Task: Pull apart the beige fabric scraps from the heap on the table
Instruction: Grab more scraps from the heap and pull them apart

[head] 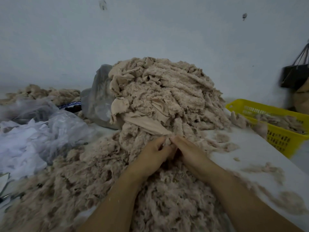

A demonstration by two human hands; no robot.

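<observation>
A tall heap of beige fabric scraps (pixel 167 94) rises at the middle of the white table (pixel 260 153). Looser, fluffy beige shreds (pixel 80 178) spread from its foot toward me. My left hand (pixel 150 154) and my right hand (pixel 189 151) meet side by side at the foot of the heap. Both pinch the near end of a smooth beige scrap (pixel 147 125) that runs up and left into the heap. The fingertips of both hands are partly buried in the fabric.
Clear and white plastic bags (pixel 33 134) lie crumpled at the left. A grey plastic bag (pixel 98 97) leans behind the heap. A yellow basket (pixel 277 124) holding beige shreds stands at the right table edge. A black bag (pixel 296 76) hangs on the wall.
</observation>
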